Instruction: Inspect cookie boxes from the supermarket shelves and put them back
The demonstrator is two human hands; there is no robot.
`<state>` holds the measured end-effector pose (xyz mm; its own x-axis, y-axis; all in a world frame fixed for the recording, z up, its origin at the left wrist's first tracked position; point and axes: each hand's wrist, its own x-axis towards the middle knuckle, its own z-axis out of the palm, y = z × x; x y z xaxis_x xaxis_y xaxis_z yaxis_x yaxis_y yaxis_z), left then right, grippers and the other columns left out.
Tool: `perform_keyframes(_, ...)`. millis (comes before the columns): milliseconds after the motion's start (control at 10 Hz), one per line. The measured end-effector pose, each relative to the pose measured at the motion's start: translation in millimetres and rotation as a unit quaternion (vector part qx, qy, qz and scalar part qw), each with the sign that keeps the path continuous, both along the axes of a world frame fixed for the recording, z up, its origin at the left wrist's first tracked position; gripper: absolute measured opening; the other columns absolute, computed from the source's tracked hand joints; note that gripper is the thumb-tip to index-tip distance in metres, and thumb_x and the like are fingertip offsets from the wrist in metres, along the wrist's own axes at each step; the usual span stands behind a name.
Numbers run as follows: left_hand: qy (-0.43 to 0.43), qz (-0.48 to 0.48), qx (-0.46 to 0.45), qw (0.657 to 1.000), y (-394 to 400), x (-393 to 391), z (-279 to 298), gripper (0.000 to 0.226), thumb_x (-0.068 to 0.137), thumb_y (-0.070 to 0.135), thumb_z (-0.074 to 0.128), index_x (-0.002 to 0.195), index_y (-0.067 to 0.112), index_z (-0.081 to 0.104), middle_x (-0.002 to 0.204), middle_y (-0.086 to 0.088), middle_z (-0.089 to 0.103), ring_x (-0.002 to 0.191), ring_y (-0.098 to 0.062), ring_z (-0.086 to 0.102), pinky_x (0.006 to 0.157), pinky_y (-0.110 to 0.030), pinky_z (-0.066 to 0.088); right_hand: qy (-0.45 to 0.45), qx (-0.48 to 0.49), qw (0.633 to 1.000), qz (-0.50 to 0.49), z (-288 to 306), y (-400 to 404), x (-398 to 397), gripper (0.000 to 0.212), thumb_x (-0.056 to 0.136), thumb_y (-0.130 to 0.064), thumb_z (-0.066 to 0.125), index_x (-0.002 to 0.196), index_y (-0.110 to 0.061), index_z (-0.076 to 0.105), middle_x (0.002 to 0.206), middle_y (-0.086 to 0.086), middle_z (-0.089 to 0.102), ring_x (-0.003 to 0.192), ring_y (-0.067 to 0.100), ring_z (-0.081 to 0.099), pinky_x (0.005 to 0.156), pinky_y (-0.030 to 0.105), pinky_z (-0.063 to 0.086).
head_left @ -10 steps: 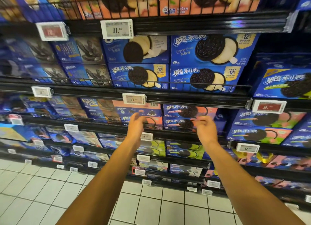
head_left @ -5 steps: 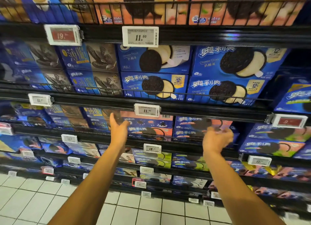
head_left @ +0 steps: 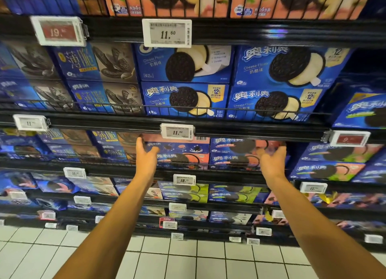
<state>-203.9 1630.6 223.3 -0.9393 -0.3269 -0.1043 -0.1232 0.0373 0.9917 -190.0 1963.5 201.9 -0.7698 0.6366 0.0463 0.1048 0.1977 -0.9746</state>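
Shelves packed wall to wall with blue cookie boxes, each row behind a low black wire rail along the shelf front. White price tags clip to the shelf edges; one reading 11.90 hangs right above the row both arms reach into, with white floor tiles below. That row holds stacked blue-and-pink cookie boxes, sitting under the cheese-flavour boxes one shelf up. Left hand is up at the left end of the pink stack, fingers straight and loosely together, thumb out toward the box; can't tell if it's actually touching. Right hand is in front of the next stack, fingers loosely curled, gripping nothing I can see, a bit blurry.
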Motion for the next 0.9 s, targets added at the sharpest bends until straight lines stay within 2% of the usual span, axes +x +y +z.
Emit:
perform_keyframes(100, -0.005, -0.001, -0.01, 1.0, 1.3, 0.4, 1.4, 0.073, 0.099, 0.01, 0.052, 0.158, 0.022, 0.011, 0.164, -0.002, 0.018, 0.148, -0.024, 0.022, 0.12, -0.047, 0.023, -0.016, 0.0, 1.0, 0.008, 3.9, -1.2, 0.5, 0.038, 0.09, -0.008, 0.068, 0.113, -0.016, 0.038, 0.118, 0.012, 0.051, 0.089, 0.02, 0.053, 0.076, 0.022, 0.046)
perform_keyframes(200, -0.005, 0.001, -0.02, 1.0, 2.5, 0.2, 2.0, 0.073, 0.099, 0.009, 0.051, 0.158, 0.021, 0.011, 0.164, -0.002, 0.017, 0.149, -0.024, 0.021, 0.121, -0.047, 0.023, -0.018, -0.026, 0.999, 0.009, 7.5, 1.2, -0.2, 0.037, 0.092, -0.004, 0.065, 0.111, -0.016, 0.036, 0.106, 0.007, 0.05, 0.077, 0.013, 0.053, 0.053, 0.01, 0.044)
perform_keyframes(300, -0.008, 0.008, -0.034, 0.999, 7.2, 1.8, 2.9, 0.073, 0.1, 0.01, 0.051, 0.158, 0.019, 0.008, 0.166, -0.001, 0.01, 0.15, -0.025, 0.017, 0.121, -0.048, 0.021, -0.044, -0.053, 0.998, 0.012, 13.6, 9.4, 0.7, 0.033, 0.094, -0.011, 0.064, 0.117, -0.014, 0.041, 0.111, 0.008, 0.053, 0.088, 0.023, 0.053, 0.07, 0.025, 0.043)
perform_keyframes(400, -0.016, 0.015, -0.028, 0.999, 11.9, 5.0, 4.7, 0.075, 0.099, 0.011, 0.052, 0.158, 0.019, 0.005, 0.166, -0.002, 0.007, 0.151, -0.026, 0.015, 0.121, -0.049, 0.02, -0.068, -0.058, 0.996, 0.024, 16.1, 13.6, 1.8, 0.04, 0.095, -0.015, 0.063, 0.129, -0.009, 0.042, 0.118, 0.01, 0.053, 0.082, 0.02, 0.053, 0.066, 0.029, 0.042)
perform_keyframes(500, -0.01, 0.012, -0.005, 1.0, 23.5, 14.6, 10.4, 0.074, 0.097, 0.013, 0.054, 0.157, 0.02, 0.011, 0.164, -0.006, 0.016, 0.147, -0.03, 0.024, 0.118, -0.049, 0.027, -0.059, -0.067, 0.995, 0.046, 20.4, 20.2, 11.4, 0.056, 0.096, -0.018, 0.062, 0.144, -0.007, 0.036, 0.14, 0.012, 0.05, 0.109, 0.03, 0.054, 0.083, 0.034, 0.04)
perform_keyframes(600, -0.023, -0.003, -0.003, 1.0, 32.7, 25.1, 16.8, 0.069, 0.097, 0.017, 0.055, 0.155, 0.019, 0.018, 0.161, -0.008, 0.022, 0.143, -0.032, 0.031, 0.111, -0.047, 0.032, -0.06, -0.071, 0.993, 0.072, 23.9, 24.2, 20.5, 0.066, 0.097, -0.022, 0.063, 0.152, -0.008, 0.029, 0.154, 0.012, 0.041, 0.133, 0.032, 0.044, 0.092, 0.036, 0.037)
perform_keyframes(700, -0.05, -0.059, 0.008, 0.997, 47.5, 45.6, 23.4, 0.062, 0.098, 0.024, 0.055, 0.153, 0.021, 0.026, 0.159, -0.007, 0.027, 0.14, -0.032, 0.034, 0.103, -0.046, 0.033, -0.048, -0.093, 0.987, 0.124, 33.0, 28.7, 41.8, 0.074, 0.099, -0.029, 0.062, 0.157, -0.009, 0.021, 0.162, 0.009, 0.029, 0.147, 0.027, 0.031, 0.109, 0.039, 0.032)
perform_keyframes(800, -0.046, -0.108, 0.007, 0.993, 61.3, 66.9, 32.2, 0.053, 0.099, 0.028, 0.055, 0.148, 0.021, 0.034, 0.155, -0.004, 0.033, 0.136, -0.028, 0.037, 0.101, -0.043, 0.033, -0.031, -0.094, 0.985, 0.144, 41.3, 30.0, 61.5, 0.07, 0.099, -0.029, 0.061, 0.156, -0.01, 0.024, 0.16, 0.007, 0.034, 0.145, 0.026, 0.035, 0.109, 0.038, 0.035)
perform_keyframes(900, -0.027, -0.151, 0.016, 0.988, 83.7, 102.7, 45.1, 0.038, 0.101, 0.029, 0.052, 0.137, 0.02, 0.046, 0.141, 0.0, 0.046, 0.126, -0.021, 0.044, 0.108, -0.045, 0.036, -0.022, -0.117, 0.977, 0.176, 60.0, 37.8, 101.2, 0.051, 0.099, -0.032, 0.06, 0.145, -0.018, 0.045, 0.144, 0.002, 0.05, 0.129, 0.022, 0.05, 0.106, 0.042, 0.043)
